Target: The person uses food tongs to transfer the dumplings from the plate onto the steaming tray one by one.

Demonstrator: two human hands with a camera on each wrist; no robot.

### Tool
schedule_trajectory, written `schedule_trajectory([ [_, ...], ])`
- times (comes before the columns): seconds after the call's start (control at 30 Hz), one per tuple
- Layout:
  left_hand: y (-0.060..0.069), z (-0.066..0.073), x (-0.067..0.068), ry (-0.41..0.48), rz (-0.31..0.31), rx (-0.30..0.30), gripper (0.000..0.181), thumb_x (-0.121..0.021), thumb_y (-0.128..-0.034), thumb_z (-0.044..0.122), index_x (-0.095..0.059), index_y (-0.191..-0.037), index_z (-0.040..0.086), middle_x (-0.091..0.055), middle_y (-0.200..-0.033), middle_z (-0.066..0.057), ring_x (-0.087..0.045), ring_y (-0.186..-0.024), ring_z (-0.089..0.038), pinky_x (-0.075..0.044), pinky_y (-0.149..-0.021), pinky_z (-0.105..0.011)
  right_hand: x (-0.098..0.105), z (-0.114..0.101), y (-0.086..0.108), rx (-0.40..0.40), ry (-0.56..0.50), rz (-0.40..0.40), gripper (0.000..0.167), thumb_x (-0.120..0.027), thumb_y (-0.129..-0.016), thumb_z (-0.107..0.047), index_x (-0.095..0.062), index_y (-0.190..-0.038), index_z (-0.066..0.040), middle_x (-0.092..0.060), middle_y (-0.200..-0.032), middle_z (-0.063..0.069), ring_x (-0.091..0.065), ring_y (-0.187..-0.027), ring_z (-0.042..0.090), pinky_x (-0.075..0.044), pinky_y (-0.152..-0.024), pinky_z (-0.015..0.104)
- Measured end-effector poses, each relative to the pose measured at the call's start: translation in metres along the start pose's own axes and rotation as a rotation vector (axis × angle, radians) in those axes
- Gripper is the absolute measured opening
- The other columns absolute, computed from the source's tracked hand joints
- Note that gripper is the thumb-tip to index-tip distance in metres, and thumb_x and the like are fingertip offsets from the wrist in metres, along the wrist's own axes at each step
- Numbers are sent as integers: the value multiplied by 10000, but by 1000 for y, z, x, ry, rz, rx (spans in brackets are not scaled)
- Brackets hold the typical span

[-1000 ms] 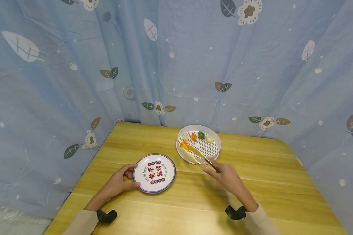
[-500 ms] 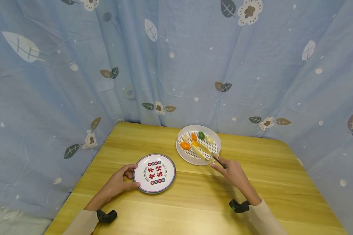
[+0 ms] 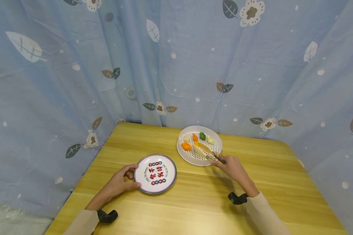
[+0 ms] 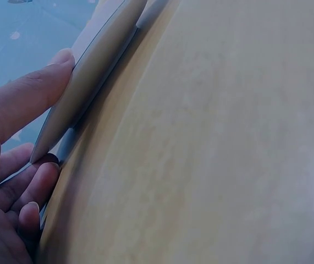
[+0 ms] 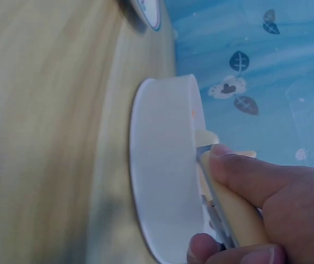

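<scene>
My left hand (image 3: 122,181) pinches the near-left rim of a white plate (image 3: 169,179) with red and blue lettering, thumb on top, fingertips at the underside in the left wrist view. My right hand (image 3: 232,168) grips food tongs (image 3: 200,151) with pale, broad tips, reaching into a round white perforated tray (image 3: 183,156). At the tips is a yellow-orange piece (image 3: 196,143); whether they clasp it, I cannot tell. An orange piece (image 3: 186,146), a smaller orange piece (image 3: 195,137), a green floret (image 3: 202,136) and two pale pieces, one a whitish chunk (image 3: 210,140), lie in the tray.
The wooden table (image 3: 176,212) carries the plate at the left and the tray farther back. A blue patterned curtain (image 3: 191,65) hangs close behind the tray and along the sides. The tray's raised wall (image 5: 162,159) stands beside the tongs in the right wrist view.
My right hand has moved the tongs rightward, away from the orange piece at the tray's left, and the yellow-orange piece has shifted with the tips. My left hand stays on the plate.
</scene>
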State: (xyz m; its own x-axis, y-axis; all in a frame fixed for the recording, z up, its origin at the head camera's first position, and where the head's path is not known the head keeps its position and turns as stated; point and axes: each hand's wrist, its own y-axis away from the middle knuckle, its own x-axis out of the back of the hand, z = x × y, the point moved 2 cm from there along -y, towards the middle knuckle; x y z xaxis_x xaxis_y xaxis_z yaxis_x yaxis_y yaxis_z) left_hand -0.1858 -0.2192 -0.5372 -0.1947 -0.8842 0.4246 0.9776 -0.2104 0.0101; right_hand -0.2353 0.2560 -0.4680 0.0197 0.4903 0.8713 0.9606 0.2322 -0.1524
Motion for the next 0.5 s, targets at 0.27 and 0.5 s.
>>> schedule_trajectory([
  [0.27, 2, 5, -2, 4, 11, 23, 739, -900, -814, 229, -536, -1446, 111, -567, -1195, -110, -492, -1021, -269, -378, -822, -297, 5, 0, -8, -9, -3, -68, 454, -704, -983, -388, -731, -1242, -16, -387, -602, -42, -396, -526, 124, -356, -535, 313],
  [0.5, 0, 2, 0, 14, -4, 18, 762, -922, -782, 305, -553, -1430, 147, -567, -1175, -96, -496, -1003, -254, -393, -816, -293, 6, -2, -12, -4, -21, -90, 252, -699, -990, -364, -695, -945, -115, -425, -591, -30, -421, -504, 125, -345, -524, 305],
])
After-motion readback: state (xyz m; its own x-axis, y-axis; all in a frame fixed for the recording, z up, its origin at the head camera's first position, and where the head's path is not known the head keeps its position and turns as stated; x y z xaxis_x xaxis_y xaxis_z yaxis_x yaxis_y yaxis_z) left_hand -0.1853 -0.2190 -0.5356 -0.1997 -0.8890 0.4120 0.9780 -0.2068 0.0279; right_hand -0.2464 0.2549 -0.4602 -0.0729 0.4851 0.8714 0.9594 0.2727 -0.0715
